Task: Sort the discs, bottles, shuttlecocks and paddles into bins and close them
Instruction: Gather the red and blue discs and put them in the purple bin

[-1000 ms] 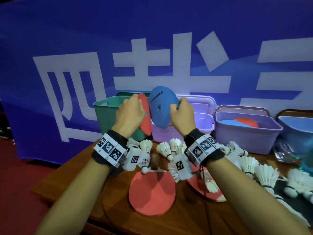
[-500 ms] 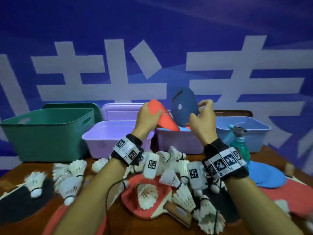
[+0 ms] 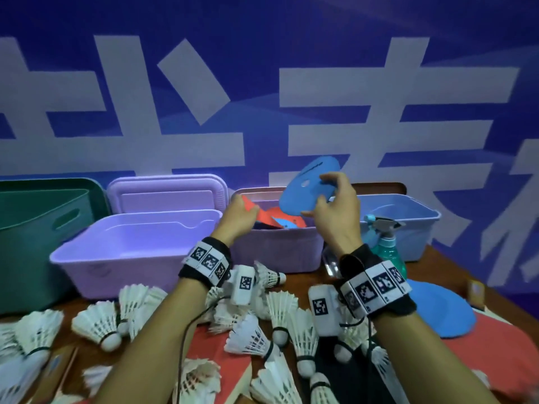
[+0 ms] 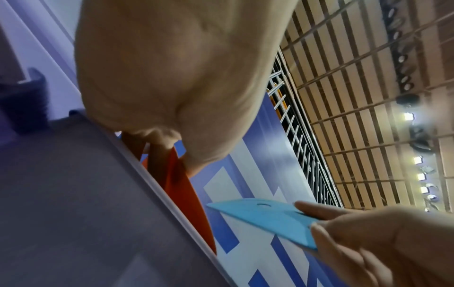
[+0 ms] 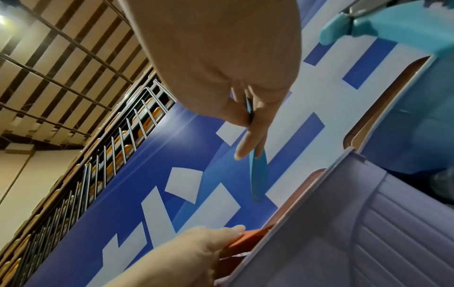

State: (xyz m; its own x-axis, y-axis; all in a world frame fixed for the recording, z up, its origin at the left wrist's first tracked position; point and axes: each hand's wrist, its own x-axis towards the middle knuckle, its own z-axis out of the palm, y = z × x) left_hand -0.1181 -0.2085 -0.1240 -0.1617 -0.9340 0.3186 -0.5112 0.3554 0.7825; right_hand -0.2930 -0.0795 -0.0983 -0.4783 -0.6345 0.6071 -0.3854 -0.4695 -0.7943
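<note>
Landmark: the second lilac plastic bin [image 3: 277,252], the one already holding red and blue discs.

Left of the bin stand an empty lilac plastic bin [image 3: 134,258] and, beyond that, a dark green plastic bin [image 3: 35,228].

At the landmark's left rim, the left hand [image 3: 237,218] pinches a thin red foam disc [image 3: 248,207] by its edge. The disc slopes down into the bin, its lower edge already below the rim.

Above the bin's right half, the right hand [image 3: 335,220] pinches a flat blue foam disc [image 3: 306,189] between thumb and fingers. The disc is tilted, its face towards the left, and hangs clear of the rim.

Judgement: the left hand is nearer to release; the blue disc must drop straight down.

White feather shuttlecocks [image 3: 250,336] lie in front of the bin.
</note>
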